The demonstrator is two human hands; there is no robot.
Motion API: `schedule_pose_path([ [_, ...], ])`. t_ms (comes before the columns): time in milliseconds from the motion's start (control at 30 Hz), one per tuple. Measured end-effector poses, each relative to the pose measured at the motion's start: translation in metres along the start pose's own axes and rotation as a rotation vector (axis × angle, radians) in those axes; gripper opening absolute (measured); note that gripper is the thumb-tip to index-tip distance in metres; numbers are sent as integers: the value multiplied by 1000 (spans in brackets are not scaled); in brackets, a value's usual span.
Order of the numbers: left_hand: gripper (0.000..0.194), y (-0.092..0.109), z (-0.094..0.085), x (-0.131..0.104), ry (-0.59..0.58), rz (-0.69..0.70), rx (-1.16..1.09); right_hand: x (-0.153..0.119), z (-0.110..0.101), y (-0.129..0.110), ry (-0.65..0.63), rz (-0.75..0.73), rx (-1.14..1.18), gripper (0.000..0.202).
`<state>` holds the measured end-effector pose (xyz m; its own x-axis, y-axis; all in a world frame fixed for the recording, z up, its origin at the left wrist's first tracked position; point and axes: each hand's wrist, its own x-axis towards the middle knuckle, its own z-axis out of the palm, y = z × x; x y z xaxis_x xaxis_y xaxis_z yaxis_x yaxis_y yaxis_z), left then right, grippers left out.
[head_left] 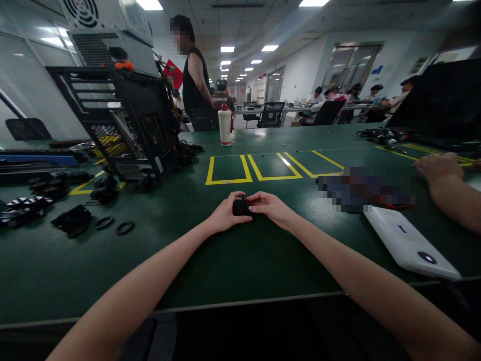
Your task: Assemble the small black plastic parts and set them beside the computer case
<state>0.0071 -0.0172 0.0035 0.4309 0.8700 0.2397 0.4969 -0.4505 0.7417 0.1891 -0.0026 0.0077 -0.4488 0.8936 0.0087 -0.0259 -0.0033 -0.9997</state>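
Note:
A small black cylindrical part is held just above the green tabletop, in front of my body. My left hand grips it from the left, thumb below and fingers over the top. From the right, my right hand pinches its near end, where a thin black edge or cord stands up between the fingertips. The exact kind of the part is too dark to make out. To the left on the table lie two black rings beside a black angular piece.
An open black computer case stands at the left, with black parts around it. A white bottle stands beyond the yellow tape outlines. At right are a white power-bank-like device, a blurred-out item and another person's hand.

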Motion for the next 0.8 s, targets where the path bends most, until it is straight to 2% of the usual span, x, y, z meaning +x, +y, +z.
schedule_pose_path([
  [133,69,-1,1,1,8,-1,11,-2,4,-4,37,23,2,21],
  [267,69,-1,1,1,-1,-5,5,1,4,-1,92,31,11,30],
  [367,69,0,0,0,-10,-4,7,2,2,2,54,55,3,30],
  [633,73,1,-1,-1,-18,-5,31,-2,-1,0,-39,-34,-13,31],
  [800,70,1,-2,0,-17,-7,59,1,0,2,37,-4,-16,26],
])
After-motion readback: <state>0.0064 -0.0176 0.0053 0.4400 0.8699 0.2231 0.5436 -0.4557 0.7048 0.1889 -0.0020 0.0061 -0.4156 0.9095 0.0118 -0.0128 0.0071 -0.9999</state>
